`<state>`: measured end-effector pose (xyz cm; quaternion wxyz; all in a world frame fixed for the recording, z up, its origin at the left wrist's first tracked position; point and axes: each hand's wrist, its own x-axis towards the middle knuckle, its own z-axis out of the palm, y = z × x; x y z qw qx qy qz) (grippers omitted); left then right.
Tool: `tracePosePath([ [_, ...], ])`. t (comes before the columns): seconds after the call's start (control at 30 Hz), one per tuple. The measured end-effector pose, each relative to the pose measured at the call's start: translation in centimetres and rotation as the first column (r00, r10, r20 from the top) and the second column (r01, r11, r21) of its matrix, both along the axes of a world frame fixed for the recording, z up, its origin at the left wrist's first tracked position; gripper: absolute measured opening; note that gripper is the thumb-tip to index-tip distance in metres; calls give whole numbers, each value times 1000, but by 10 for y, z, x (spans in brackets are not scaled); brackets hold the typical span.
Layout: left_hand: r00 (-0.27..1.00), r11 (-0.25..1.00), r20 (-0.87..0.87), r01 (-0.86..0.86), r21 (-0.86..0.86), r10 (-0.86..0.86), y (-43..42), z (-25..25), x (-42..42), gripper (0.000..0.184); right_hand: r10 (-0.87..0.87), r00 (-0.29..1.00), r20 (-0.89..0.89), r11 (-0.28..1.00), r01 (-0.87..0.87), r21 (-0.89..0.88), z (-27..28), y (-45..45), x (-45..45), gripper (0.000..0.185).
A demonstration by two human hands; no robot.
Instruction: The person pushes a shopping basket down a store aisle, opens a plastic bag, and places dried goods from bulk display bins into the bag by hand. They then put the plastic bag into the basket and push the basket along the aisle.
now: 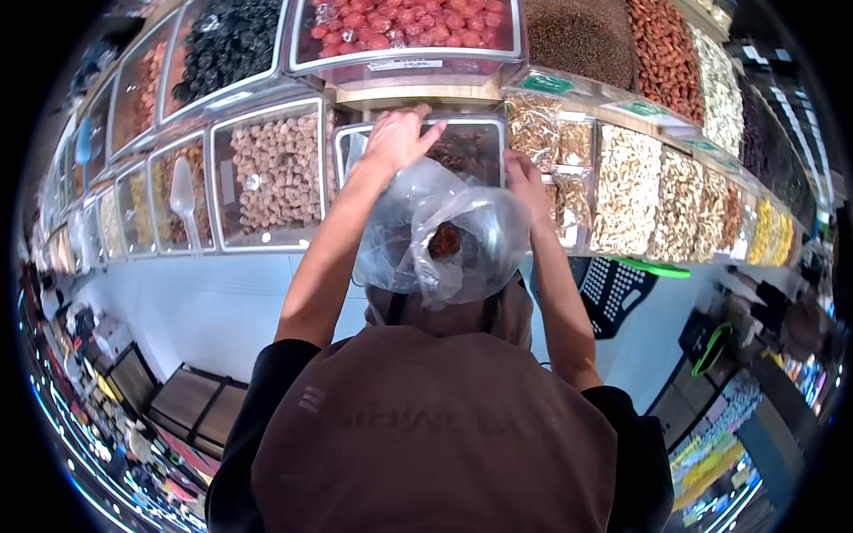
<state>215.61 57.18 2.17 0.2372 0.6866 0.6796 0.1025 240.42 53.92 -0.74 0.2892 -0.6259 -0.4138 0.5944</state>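
My left hand (400, 138) lies over the back left part of a clear-lidded bin (487, 142), its fingers stretched out and thumb apart. Dark brownish dried food shows through the lid. At the bin's right edge, my right hand (526, 182) is closed around the rim, with its fingertips partly hidden. A clear plastic bag (391, 240) hangs between my forearms, close to my chest, and covers the bin's front. Inside the bag is a small dark reddish-brown clump (444, 240). What holds the bag up is hidden.
Left of the bin is a lidded bin of pale brown round pieces (275, 178), then a white scoop (183, 191). Red fruit (409, 25) fills a bin behind. Open compartments of pale dried slices (626, 186) lie right. A black perforated basket (613, 289) stands below the counter.
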Motion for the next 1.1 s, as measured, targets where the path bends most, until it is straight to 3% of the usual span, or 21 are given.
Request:
tracePosePath([
  [0.03, 999, 979, -17, 27, -202, -31, 7, 2, 2, 59, -41, 999, 25, 998, 40, 43, 4, -5, -8, 46],
  [0.13, 1000, 991, -8, -29, -128, 28, 6, -1, 2, 53, -104, 992, 67, 989, 97, 110, 7, -6, -12, 50],
  [0.2, 998, 996, 5, -59, -71, 59, 3, -8, 4, 51, -202, 977, -63, 963, 187, -195, 8, 6, 1, 50],
  [0.27, 996, 995, 57, -62, -82, 67, 0, -8, 6, 54, -133, 987, -93, 986, 122, -115, -25, 24, 20, 46],
  [0.33, 996, 999, 78, -49, 2, 49, -8, -9, 11, 49, 105, 993, 57, 986, -111, 128, -16, 47, 21, 40],
  [0.4, 996, 997, 68, -60, 50, 56, -11, -2, 13, 46, 209, 975, 75, 959, -220, 177, -5, 80, 15, 35],
  [0.47, 993, 992, 98, -73, 101, 63, -16, 3, 17, 42, 425, 884, 195, 863, -461, 208, -1, 106, 6, 31],
  [0.5, 992, 989, 107, -85, 118, 72, -18, 4, 18, 41, 543, 794, 273, 788, -594, 160, 0, 118, 3, 33],
  [0.53, 990, 987, 117, -94, 132, 79, -20, 3, 19, 40, 549, 792, 269, 786, -598, 156, -7, 126, 0, 33],
  [0.6, 990, 984, 113, -105, 145, 89, -22, 6, 22, 39, 753, 632, 184, 649, -760, -43, -25, 138, -10, 34],
  [0.67, 989, 982, 109, -117, 147, 102, -24, 10, 23, 38, 801, 566, 196, 592, -797, -117, -47, 147, -25, 32],
  [0.73, 990, 984, 106, -106, 143, 91, -25, 12, 22, 35, 822, 567, 56, 539, -742, -399, -58, 158, -47, 28],
  [0.8, 988, 985, 128, -99, 139, 81, -25, 10, 21, 33, 937, 265, 226, 341, -827, -446, -57, 170, -67, 26],
  [0.83, 991, 984, 114, -90, 151, 74, -25, 9, 20, 33, 905, 43, 423, 205, -915, -346, -79, 174, -71, 29],
  [0.87, 993, 983, 101, -80, 163, 64, -26, 9, 20, 33, 877, -17, 480, 162, -930, -330, -98, 172, -71, 34],
  [0.93, 992, 985, 109, -77, 155, 60, -26, 9, 20, 33, 828, -406, 387, -86, -773, -628, -74, 174, -93, 39],
  [0.97, 992, 987, 117, -69, 148, 52, -25, 8, 19, 33, 829, -405, 387, -86, -774, -627, -74, 172, -93, 39],
  [1.03, 993, 988, 115, -58, 144, 42, -22, 9, 16, 34, 874, 122, 470, 373, -788, -489, -70, 164, -90, 44],
  [1.07, 993, 989, 117, -46, 138, 30, -22, 8, 15, 34, 879, 125, 460, 372, -783, -498, -69, 160, -87, 44],
  [1.1, 992, 990, 124, -35, 136, 18, -22, 6, 15, 34, 905, 19, 424, 269, -798, -539, -46, 160, -92, 46],
])
